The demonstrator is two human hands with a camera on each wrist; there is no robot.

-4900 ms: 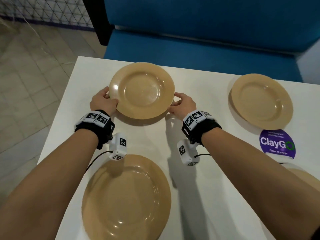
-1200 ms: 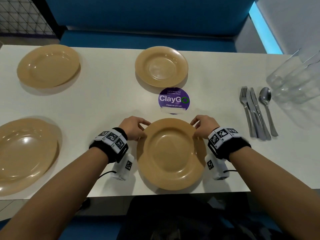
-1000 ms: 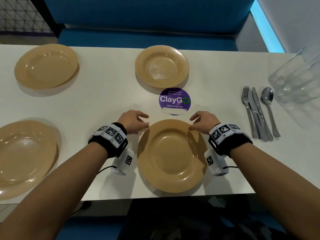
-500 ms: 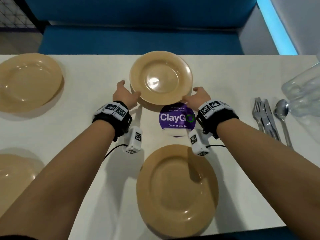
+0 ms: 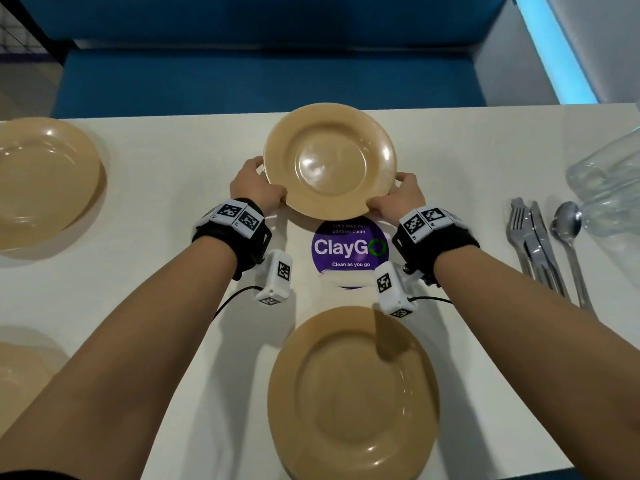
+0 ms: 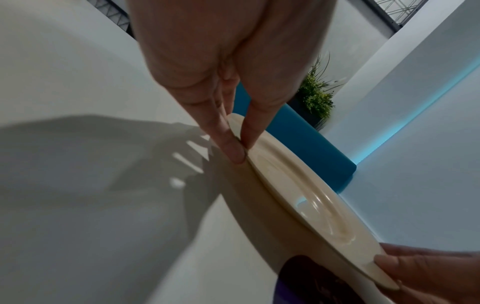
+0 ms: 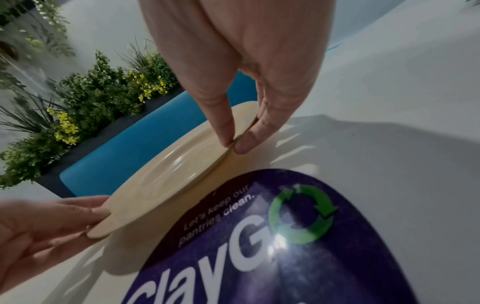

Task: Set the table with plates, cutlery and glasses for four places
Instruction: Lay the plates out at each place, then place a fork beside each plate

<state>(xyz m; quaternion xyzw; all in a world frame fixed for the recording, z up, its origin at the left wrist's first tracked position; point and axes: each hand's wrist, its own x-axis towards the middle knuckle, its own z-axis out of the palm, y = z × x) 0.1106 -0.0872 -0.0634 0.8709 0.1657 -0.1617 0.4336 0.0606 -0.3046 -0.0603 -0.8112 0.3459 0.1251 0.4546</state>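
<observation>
A tan far plate point(image 5: 329, 161) is held just above the white table point(image 5: 173, 237), between both hands. My left hand point(image 5: 256, 187) pinches its left rim, thumb on top and fingers beneath point(image 6: 235, 151). My right hand point(image 5: 398, 199) pinches the right rim the same way point(image 7: 233, 142). A second tan plate point(image 5: 353, 393) lies near me between my forearms. Two more tan plates lie at the left, one far point(image 5: 41, 181) and one near point(image 5: 17, 379). A fork, knife and spoon point(image 5: 540, 244) lie at the right beside clear glasses point(image 5: 609, 181).
A round purple ClayGo sticker point(image 5: 349, 251) sits on the table between the two middle plates. A blue bench point(image 5: 259, 81) runs along the far edge. Potted green plants point(image 7: 91, 98) stand beyond the bench.
My hands left the near plate, reached forward and took the far plate by both rims. It now sits slightly further from the sticker than half a second ago.
</observation>
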